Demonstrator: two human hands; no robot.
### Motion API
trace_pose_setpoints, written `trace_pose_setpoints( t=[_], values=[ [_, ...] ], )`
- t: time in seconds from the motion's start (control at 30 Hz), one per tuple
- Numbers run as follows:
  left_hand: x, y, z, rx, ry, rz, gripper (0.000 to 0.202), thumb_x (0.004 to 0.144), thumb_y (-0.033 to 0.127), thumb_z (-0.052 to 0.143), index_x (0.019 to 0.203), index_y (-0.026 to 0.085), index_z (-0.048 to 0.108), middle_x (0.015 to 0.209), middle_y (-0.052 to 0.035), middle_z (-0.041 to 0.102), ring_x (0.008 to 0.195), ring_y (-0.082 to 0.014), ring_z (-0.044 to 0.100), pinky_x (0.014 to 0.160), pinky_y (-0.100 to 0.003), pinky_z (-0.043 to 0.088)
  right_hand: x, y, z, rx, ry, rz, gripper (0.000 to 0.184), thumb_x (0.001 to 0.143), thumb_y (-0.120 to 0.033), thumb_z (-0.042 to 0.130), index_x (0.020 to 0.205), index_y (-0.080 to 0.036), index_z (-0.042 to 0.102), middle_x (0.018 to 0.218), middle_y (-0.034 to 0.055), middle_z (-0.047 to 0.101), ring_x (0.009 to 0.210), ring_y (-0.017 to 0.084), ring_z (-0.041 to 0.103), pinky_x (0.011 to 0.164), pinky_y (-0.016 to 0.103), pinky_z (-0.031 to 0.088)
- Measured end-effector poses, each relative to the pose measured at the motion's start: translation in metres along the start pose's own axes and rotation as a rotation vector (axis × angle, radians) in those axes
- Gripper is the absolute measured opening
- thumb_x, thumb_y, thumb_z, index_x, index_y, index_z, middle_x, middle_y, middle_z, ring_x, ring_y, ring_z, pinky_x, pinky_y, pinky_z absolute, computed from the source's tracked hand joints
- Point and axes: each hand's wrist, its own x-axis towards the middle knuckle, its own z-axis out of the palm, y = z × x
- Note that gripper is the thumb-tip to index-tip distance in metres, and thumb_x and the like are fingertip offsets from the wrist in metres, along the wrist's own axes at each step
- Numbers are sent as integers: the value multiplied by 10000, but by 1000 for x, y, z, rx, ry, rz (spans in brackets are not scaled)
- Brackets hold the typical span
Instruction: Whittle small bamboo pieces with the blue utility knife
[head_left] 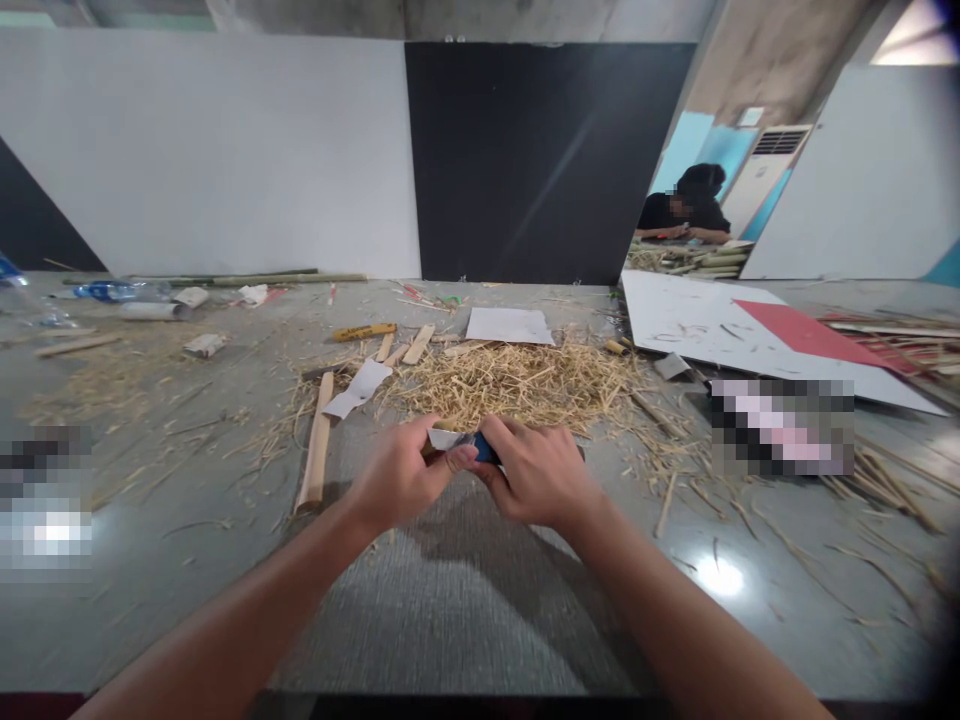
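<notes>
Both hands meet over the near side of the shavings, at the middle of the head view. My left hand (412, 465) is closed, thumb on top, around a small yellowish piece with a folded white paper-like sheet (445, 438) against it. My right hand (538, 468) is closed around a tool with a blue part (486, 449); its dark end sticks out past the little finger. A narrow greyish edge shows between the hands, touching or close to the white sheet. The fingers hide most of both things. A heap of straw-coloured shavings (525, 380) lies just beyond.
Left of my hands lie a pale wooden stick (316, 445) and a torn paper piece (358, 388). Beyond are a yellow tool (364, 332) and a white sheet (510, 325). A white-and-red board (690, 320) lies right. A black-and-white partition (551, 160) stands behind; another person (694, 210) sits past it.
</notes>
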Motion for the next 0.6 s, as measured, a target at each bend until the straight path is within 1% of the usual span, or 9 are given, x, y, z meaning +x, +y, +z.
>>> trace_pose_setpoints(
  t=[0.13, 0.2, 0.23, 0.3, 0.37, 0.43, 0.53, 0.6],
  values=[
    [0, -1, 1, 34, 4, -15, 337, 806, 504, 607, 802, 170, 563, 490, 64, 448, 447, -95, 381, 451, -228, 246, 0, -1, -1, -48, 0, 16, 391, 959, -523, 292, 1015, -196, 500, 918, 71, 669, 712, 221, 614, 532, 301, 151],
    [0, -1, 1, 28, -3, -21, 340, 804, 508, 608, 800, 172, 560, 490, 67, 447, 441, -92, 378, 444, -224, 241, 0, -1, -1, -57, 6, 23, 393, 957, -530, 295, 1007, -197, 499, 931, 73, 667, 710, 221, 618, 532, 298, 150],
    [1, -1, 1, 33, 7, -22, 348, 805, 516, 604, 770, 174, 550, 488, 69, 436, 442, -90, 371, 441, -223, 235, 0, -2, -1, -56, 11, 28, 393, 955, -533, 298, 1002, -198, 497, 931, 72, 666, 706, 220, 618, 530, 296, 147],
    [3, 0, 0, 67, 63, -19, 403, 807, 540, 590, 658, 179, 488, 477, 69, 390, 449, -85, 343, 441, -224, 215, 0, -2, 0, -46, 31, 52, 395, 955, -540, 297, 1002, -199, 489, 906, 67, 666, 687, 216, 618, 525, 294, 136],
    [5, 0, -1, 116, 128, -17, 483, 807, 566, 576, 572, 186, 393, 469, 69, 335, 458, -81, 307, 445, -228, 193, 1, -3, 0, -33, 54, 83, 396, 956, -543, 291, 1013, -200, 480, 879, 61, 665, 672, 212, 617, 523, 290, 129],
    [6, 0, -1, 136, 161, -21, 523, 806, 582, 570, 546, 191, 339, 468, 71, 303, 465, -81, 283, 449, -231, 182, 2, -5, 0, -25, 65, 109, 384, 957, -538, 296, 1018, -202, 473, 880, 60, 665, 673, 210, 619, 522, 285, 136],
    [8, -2, 1, 119, 176, -66, 532, 801, 587, 576, 542, 192, 330, 478, 71, 293, 476, -81, 274, 451, -230, 185, 4, -10, 2, -29, 65, 157, 361, 960, -530, 315, 1011, -209, 473, 916, 64, 665, 711, 220, 632, 522, 279, 168],
    [9, -3, 5, 95, 180, -117, 532, 797, 585, 580, 538, 192, 333, 486, 69, 290, 481, -82, 269, 446, -228, 184, 6, -16, 3, -42, 65, 217, 361, 964, -534, 318, 1009, -214, 477, 935, 67, 663, 747, 237, 642, 523, 280, 193]
  ],
)
